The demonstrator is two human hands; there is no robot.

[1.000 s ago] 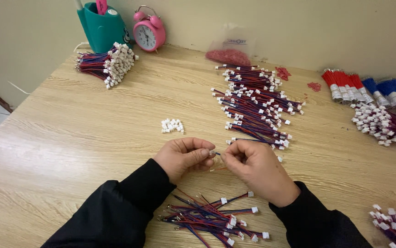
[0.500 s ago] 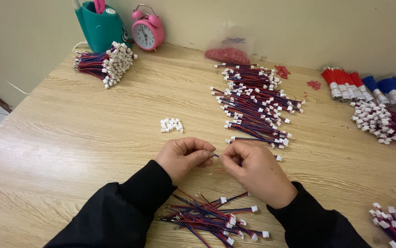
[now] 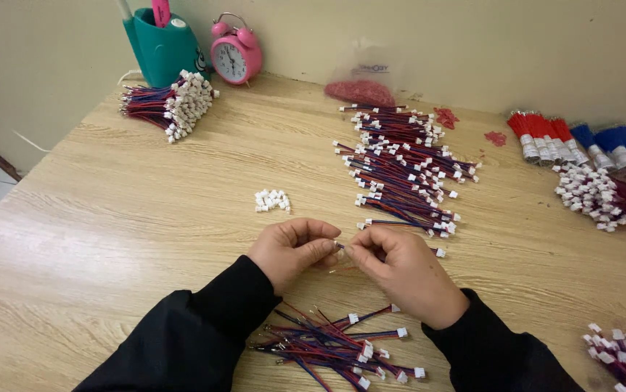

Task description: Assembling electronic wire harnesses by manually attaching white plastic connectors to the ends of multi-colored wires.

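Centre frame: left hand [image 3: 292, 250] and right hand [image 3: 398, 270], each grip pinched on one small wire lead [image 3: 340, 247] above the table [image 3: 109, 218]; apparently mid-assembly, needing fine alignment.

You're at a makeshift home assembly bench: a pale wooden table [image 3: 146, 218] heaped with red-and-blue connector wire bundles [image 3: 400, 167], a pink twin-bell alarm clock [image 3: 234, 58] behind them against the wall.
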